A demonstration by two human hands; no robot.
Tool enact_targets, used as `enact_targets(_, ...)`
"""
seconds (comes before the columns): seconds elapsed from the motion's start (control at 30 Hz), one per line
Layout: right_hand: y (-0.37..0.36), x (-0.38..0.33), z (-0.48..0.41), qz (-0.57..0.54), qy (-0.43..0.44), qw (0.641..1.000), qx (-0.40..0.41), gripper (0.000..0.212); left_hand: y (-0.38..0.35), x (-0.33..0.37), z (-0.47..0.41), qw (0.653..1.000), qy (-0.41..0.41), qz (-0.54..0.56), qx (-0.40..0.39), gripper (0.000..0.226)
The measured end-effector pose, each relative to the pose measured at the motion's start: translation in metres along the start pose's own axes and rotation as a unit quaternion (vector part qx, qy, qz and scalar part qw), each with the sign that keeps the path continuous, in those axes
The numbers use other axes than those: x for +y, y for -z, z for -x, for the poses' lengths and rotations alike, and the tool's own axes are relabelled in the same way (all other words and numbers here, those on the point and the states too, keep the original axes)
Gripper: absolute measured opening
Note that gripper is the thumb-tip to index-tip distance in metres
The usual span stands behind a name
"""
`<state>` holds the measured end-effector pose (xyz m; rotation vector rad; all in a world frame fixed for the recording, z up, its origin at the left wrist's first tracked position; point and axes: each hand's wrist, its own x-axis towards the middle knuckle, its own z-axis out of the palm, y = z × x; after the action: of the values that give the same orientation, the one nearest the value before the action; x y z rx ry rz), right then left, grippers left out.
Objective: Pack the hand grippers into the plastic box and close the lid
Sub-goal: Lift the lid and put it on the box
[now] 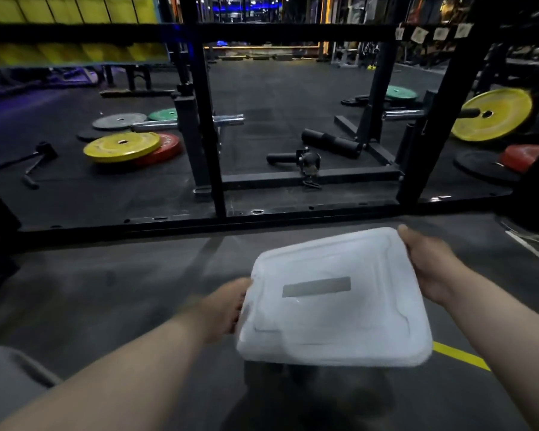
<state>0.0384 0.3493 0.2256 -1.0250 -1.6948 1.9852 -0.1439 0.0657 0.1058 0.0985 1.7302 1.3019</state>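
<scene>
A white translucent plastic box with its lid on hangs in the air in front of me, above the grey gym floor. A grey rectangular patch shows in the middle of the lid. My left hand grips the box's left edge, fingers tucked under the rim. My right hand holds the far right corner, thumb on top. No hand grippers are visible; the inside of the box is hidden by the lid. The picture is blurred by motion.
A black squat rack frame stands ahead on dark rubber flooring. Yellow and red weight plates lie at the left, another yellow plate leans at the right. A black roller lies inside the rack. A yellow floor line runs at the lower right.
</scene>
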Motion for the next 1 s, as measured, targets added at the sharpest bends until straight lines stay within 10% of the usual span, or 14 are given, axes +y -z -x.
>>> enact_targets(0.27, 0.026, 0.074, -0.023, 0.360, -0.100, 0.927, -0.036, 0.041, -0.021, -0.021, -0.020, 0.980, 0.000, -0.038, 0.197, 0.015)
enact_targets(0.47, 0.034, 0.109, -0.047, 0.333, -0.033, 0.942, 0.026, 0.010, -0.037, -0.028, -0.043, 0.970, 0.019, -0.088, 0.225, 0.032)
enact_targets(0.77, 0.028, 0.132, -0.112, 0.372, -0.018, 0.927, 0.036, 0.035, -0.069, -0.033, -0.066, 0.891, 0.058, -0.342, 0.295, 0.041)
enact_targets(1.0, 0.016, 0.153, -0.125, 0.403, -0.028, 0.915, 0.012, 0.054, -0.050, -0.024, -0.093, 0.909, 0.050, -0.265, 0.318, 0.038)
